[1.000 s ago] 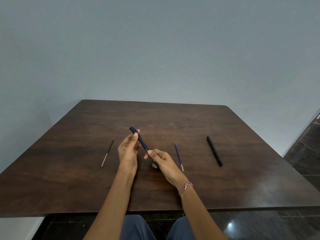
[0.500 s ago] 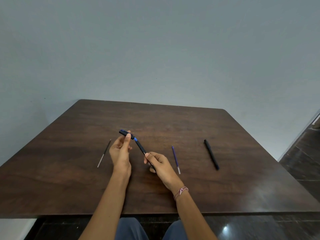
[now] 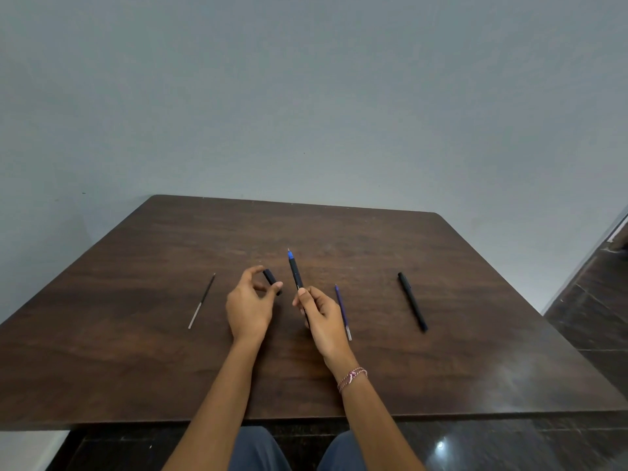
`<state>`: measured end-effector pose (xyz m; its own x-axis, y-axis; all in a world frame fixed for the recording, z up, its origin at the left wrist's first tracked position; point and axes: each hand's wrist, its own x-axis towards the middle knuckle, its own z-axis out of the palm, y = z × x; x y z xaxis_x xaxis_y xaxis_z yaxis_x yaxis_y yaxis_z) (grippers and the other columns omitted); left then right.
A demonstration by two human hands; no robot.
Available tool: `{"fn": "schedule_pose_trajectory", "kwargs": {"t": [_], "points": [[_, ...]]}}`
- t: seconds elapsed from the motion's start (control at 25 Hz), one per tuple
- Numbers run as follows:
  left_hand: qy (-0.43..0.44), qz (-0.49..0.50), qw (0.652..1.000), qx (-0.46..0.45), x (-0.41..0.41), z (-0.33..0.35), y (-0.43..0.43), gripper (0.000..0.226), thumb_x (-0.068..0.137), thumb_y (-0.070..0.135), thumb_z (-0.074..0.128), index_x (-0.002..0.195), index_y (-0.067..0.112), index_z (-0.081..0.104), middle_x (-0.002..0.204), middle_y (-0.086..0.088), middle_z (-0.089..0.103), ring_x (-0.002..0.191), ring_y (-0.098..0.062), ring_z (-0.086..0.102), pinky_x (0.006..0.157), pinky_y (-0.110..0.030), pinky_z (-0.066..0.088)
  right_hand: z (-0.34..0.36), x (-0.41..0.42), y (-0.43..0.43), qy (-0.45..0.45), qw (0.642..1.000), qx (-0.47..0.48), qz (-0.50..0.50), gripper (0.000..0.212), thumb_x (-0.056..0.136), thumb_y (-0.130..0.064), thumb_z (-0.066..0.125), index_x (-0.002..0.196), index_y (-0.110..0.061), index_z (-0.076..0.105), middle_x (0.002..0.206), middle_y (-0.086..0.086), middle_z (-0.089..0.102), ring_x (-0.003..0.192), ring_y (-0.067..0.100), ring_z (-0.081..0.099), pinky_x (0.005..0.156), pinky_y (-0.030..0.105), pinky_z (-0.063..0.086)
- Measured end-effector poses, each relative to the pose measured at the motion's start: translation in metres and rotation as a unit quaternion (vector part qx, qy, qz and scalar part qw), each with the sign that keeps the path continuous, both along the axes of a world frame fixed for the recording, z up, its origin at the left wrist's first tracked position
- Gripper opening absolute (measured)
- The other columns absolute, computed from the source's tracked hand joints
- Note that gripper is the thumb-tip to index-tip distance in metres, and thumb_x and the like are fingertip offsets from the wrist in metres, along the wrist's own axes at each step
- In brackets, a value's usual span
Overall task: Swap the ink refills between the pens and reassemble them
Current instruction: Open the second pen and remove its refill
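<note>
My right hand grips a dark pen with a blue tip, pointing up and away from me. Just left of it, my left hand pinches the pen's black cap between thumb and forefinger, apart from the pen. A blue ink refill lies on the table right beside my right hand. A black ink refill with a pale end lies to the left of my left hand. A second black pen, capped, lies further right.
All of this sits on a dark brown wooden table against a plain grey wall. Dark glossy floor tiles show to the right, and my knees show under the near edge.
The cap has come off the pen. My left hand drew it away to the left, while my right hand swung the pen upright, baring its blue tip.
</note>
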<state>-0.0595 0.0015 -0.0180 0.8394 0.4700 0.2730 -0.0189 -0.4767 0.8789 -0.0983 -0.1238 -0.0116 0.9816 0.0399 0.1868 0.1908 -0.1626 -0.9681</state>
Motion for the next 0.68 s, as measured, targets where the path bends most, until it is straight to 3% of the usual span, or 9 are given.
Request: {"fn": "schedule_pose_trajectory", "kwargs": {"t": [0.16, 0.32, 0.44, 0.56, 0.68], "points": [[0.051, -0.01, 0.995, 0.086, 0.0003, 0.0004, -0.0022, 0.041, 0.077, 0.036, 0.073, 0.114, 0.022, 0.061, 0.087, 0.003, 0.069, 0.08, -0.013, 0.062, 0.071, -0.03, 0.049, -0.0003, 0.0014, 0.0004, -0.001, 1.0, -0.003, 0.001, 0.028, 0.097, -0.034, 0.047, 0.073, -0.026, 0.059, 0.062, 0.0, 0.043, 0.054, 0.009, 0.037, 0.054, 0.023, 0.032], [0.077, -0.009, 0.991, 0.108, -0.0011, 0.0051, -0.0037, 0.041, 0.079, 0.04, 0.07, 0.115, 0.021, 0.061, 0.078, 0.005, 0.062, 0.084, -0.016, 0.062, 0.066, -0.028, 0.043, 0.0007, 0.0025, 0.0008, -0.012, 1.0, 0.006, 0.002, 0.027, 0.097, -0.032, 0.047, 0.077, -0.021, 0.063, 0.063, 0.003, 0.044, 0.056, 0.01, 0.038, 0.053, 0.018, 0.032], [0.092, 0.0, 0.989, 0.118, -0.0019, 0.0087, -0.0053, 0.042, 0.08, 0.043, 0.069, 0.116, 0.021, 0.06, 0.073, 0.008, 0.057, 0.084, -0.017, 0.063, 0.065, -0.028, 0.042, 0.0004, 0.0026, 0.0008, -0.027, 1.0, 0.006, -0.004, 0.024, 0.096, -0.029, 0.05, 0.084, -0.021, 0.069, 0.062, -0.006, 0.048, 0.056, 0.004, 0.042, 0.054, 0.015, 0.034], [0.105, 0.003, 0.986, 0.127, -0.0018, 0.0091, -0.0068, 0.046, 0.08, 0.044, 0.068, 0.12, 0.022, 0.059, 0.074, 0.008, 0.057, 0.086, -0.018, 0.064, 0.068, -0.031, 0.046, -0.0014, 0.0047, 0.0007, -0.041, 0.999, -0.002, -0.014, 0.02, 0.095, -0.028, 0.053, 0.092, -0.022, 0.072, 0.072, -0.009, 0.054, 0.064, -0.002, 0.049, 0.062, 0.011, 0.038], [0.094, 0.006, 0.987, 0.128, -0.0021, 0.0097, -0.0069, 0.054, 0.08, 0.044, 0.068, 0.127, 0.02, 0.054, 0.081, 0.002, 0.064, 0.091, -0.02, 0.064, 0.073, -0.033, 0.047, -0.0039, 0.0085, 0.0004, -0.041, 0.999, -0.015, -0.017, 0.025, 0.094, -0.032, 0.054, 0.1, -0.016, 0.072, 0.085, 0.001, 0.057, 0.074, 0.004, 0.055, 0.068, 0.013, 0.041]]}}
